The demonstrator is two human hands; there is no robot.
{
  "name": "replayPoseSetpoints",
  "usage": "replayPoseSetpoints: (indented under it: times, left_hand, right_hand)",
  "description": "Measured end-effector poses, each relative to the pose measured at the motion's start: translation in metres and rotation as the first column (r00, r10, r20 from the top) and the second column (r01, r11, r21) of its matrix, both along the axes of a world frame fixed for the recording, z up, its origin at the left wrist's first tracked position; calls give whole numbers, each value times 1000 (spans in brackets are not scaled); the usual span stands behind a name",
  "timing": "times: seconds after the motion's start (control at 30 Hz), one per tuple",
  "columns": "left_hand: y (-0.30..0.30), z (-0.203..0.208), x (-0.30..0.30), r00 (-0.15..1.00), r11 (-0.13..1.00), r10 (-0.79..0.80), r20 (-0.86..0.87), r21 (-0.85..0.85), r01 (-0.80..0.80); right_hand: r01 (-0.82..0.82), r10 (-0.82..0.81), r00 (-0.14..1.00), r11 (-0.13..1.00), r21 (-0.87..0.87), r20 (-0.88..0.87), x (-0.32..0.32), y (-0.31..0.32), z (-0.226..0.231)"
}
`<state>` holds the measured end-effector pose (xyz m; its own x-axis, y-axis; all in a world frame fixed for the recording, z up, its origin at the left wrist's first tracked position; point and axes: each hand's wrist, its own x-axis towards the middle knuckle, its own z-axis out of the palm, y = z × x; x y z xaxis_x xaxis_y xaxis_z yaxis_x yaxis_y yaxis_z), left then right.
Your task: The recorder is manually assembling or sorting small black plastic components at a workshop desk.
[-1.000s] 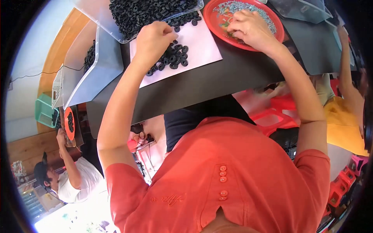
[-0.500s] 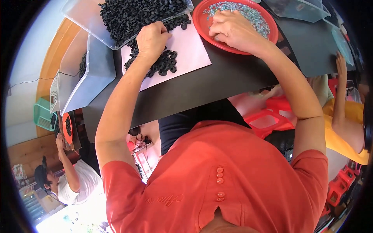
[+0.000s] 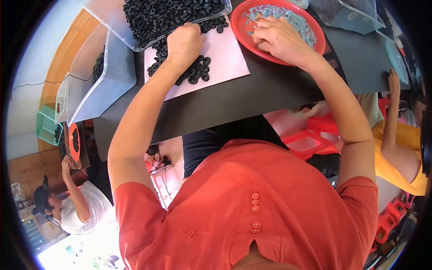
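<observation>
A worker's left hand (image 3: 183, 41) curls loosely over black rubber rings (image 3: 191, 72) heaped on pink paper (image 3: 227, 63) on the counter (image 3: 252, 96), while the right hand (image 3: 276, 38) picks among small silvery parts (image 3: 294, 20) in a red plate (image 3: 317, 42). Sorting appears under way; whether the fingers grip anything is hidden.

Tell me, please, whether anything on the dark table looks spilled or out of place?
Nothing looks damaged. Small black rings lie loose on the pink paper sheet below the clear plastic bin, under the left hand.
</observation>
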<state>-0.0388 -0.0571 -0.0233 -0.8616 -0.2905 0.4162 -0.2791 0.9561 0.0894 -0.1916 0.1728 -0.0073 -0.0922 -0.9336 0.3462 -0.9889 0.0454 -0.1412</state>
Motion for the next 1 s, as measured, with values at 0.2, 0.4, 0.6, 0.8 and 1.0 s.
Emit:
replayPoseSetpoints:
  times: [0.2,0.4,0.6,0.8,1.0]
  left_hand:
    - [12,12,16,984,939,-13,-178,336,73]
    - [45,40,46,964,95,96,-250,966,241]
    - [48,44,68,939,30,111,-325,946,323]
    - [47,42,80,922,43,138,-361,932,359]
    - [48,44,89,902,85,178,-393,920,384]
  right_hand:
    - [69,-21,931,990,-119,364,15,-11,17]
    - [54,204,785,918,-393,585,46,-49,24]
    - [15,174,808,949,-315,563,80,-62,42]
    - [7,152,902,931,-366,403,90,-71,46]
    - [-75,210,918,925,-373,337,94,-73,51]
